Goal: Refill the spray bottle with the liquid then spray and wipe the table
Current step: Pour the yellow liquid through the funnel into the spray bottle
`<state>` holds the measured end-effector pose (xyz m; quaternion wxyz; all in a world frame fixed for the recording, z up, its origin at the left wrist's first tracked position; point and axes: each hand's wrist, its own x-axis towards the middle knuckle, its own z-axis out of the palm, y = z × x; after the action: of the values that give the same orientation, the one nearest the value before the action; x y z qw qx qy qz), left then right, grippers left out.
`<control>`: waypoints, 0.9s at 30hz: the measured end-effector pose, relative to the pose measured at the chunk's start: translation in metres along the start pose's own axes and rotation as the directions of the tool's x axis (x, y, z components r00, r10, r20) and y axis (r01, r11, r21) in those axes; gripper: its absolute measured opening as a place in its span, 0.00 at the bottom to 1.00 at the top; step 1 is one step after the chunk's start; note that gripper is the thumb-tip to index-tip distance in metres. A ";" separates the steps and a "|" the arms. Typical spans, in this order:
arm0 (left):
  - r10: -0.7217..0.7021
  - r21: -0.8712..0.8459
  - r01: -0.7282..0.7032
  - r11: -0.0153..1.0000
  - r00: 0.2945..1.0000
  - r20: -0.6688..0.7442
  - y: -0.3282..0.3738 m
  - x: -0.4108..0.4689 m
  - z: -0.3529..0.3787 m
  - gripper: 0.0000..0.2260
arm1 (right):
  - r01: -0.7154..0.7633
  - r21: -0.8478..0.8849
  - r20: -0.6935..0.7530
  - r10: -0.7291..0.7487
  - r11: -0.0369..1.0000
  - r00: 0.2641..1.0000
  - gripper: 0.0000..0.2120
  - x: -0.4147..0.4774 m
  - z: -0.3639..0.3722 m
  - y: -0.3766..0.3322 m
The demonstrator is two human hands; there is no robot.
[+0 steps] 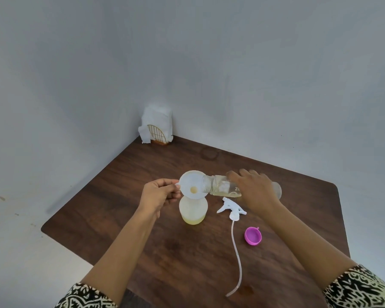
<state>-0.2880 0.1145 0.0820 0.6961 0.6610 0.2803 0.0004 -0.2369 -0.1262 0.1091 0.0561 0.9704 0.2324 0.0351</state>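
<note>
A translucent spray bottle body [193, 211] stands upright mid-table with a little yellow liquid at its bottom. A white funnel [191, 184] sits in its neck. My left hand [159, 194] pinches the funnel's rim tab on the left side. My right hand [255, 190] grips a clear bottle [216, 185] of pale yellow liquid, tipped on its side with its mouth over the funnel's edge. The white spray head [231, 208] with its long dip tube [237, 258] lies on the table to the right of the spray bottle.
A purple cap [252, 235] lies on the dark wooden table [142, 230], right of the tube. A gold wire holder with white napkins [157, 127] stands at the far corner against the grey walls. The table's left and right edges are near.
</note>
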 end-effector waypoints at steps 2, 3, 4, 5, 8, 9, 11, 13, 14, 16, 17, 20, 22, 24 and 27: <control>0.001 -0.003 -0.001 1.000 1.000 -0.002 0.000 -0.001 0.000 0.04 | -0.027 0.061 0.032 0.025 0.998 0.999 0.24 -0.002 0.006 0.000; 0.002 -0.003 -0.002 1.000 1.000 -0.004 0.000 -0.001 0.000 0.04 | -0.046 0.104 0.058 0.040 0.993 0.998 0.24 -0.003 0.009 0.000; 0.002 -0.002 -0.002 1.000 1.000 -0.006 -0.001 -0.001 0.000 0.03 | -0.069 0.156 0.084 0.056 0.985 0.995 0.24 -0.005 0.012 0.000; 0.001 -0.003 -0.001 1.000 1.000 -0.007 -0.001 -0.002 0.000 0.04 | -0.093 0.210 0.108 0.072 0.973 0.992 0.24 -0.006 0.016 -0.001; -0.001 -0.017 0.001 1.000 1.000 -0.010 -0.001 -0.002 0.001 0.04 | -0.133 0.313 0.132 0.096 0.941 0.987 0.26 -0.008 0.028 -0.002; -0.002 -0.020 0.001 1.000 1.000 -0.013 -0.001 -0.003 0.002 0.04 | -0.138 0.330 0.132 0.099 0.934 0.986 0.26 -0.009 0.031 -0.002; -0.001 -0.022 0.001 1.000 1.000 -0.020 0.000 -0.003 0.003 0.03 | -0.142 0.360 0.122 0.105 0.922 0.987 0.25 -0.011 0.035 -0.002; -0.003 -0.023 0.003 1.000 1.000 -0.028 0.000 -0.003 0.003 0.03 | -0.150 0.394 0.112 0.114 0.907 0.987 0.25 -0.013 0.037 -0.002; -0.005 -0.022 0.004 1.000 0.999 -0.032 -0.001 -0.003 0.003 0.03 | -0.155 0.414 0.109 0.120 0.897 0.987 0.25 -0.013 0.038 -0.002; -0.007 -0.018 0.007 1.000 0.999 -0.040 0.000 -0.003 0.003 0.03 | -0.173 0.471 0.113 0.135 0.865 0.984 0.26 -0.014 0.039 -0.001; -0.009 -0.020 0.008 1.000 0.999 -0.043 0.000 -0.004 0.004 0.03 | -0.188 0.514 0.123 0.146 0.837 0.982 0.27 -0.015 0.039 0.000; -0.017 -0.030 0.015 0.999 0.999 -0.048 0.000 -0.005 0.005 0.03 | -0.242 0.707 0.160 0.182 0.664 0.970 0.29 -0.017 0.036 0.004; -0.027 -0.044 0.025 0.999 0.999 -0.043 0.001 -0.005 0.005 0.03 | -0.239 0.814 0.162 0.188 0.529 0.969 0.29 -0.018 0.028 0.008; -0.038 -0.051 0.035 0.998 0.998 -0.043 0.001 -0.005 0.006 0.04 | -0.222 0.878 0.158 0.181 0.425 0.971 0.28 -0.018 0.017 0.010; -0.045 -0.042 0.043 0.998 0.997 -0.059 0.002 -0.008 0.009 0.04 | -0.184 0.923 0.134 0.166 0.338 0.977 0.28 -0.015 0.000 0.014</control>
<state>-0.2909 0.1037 0.0863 0.7006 0.6400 0.3154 0.0107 -0.2438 -0.1449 0.1100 -0.5048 0.8504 0.1055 -0.1042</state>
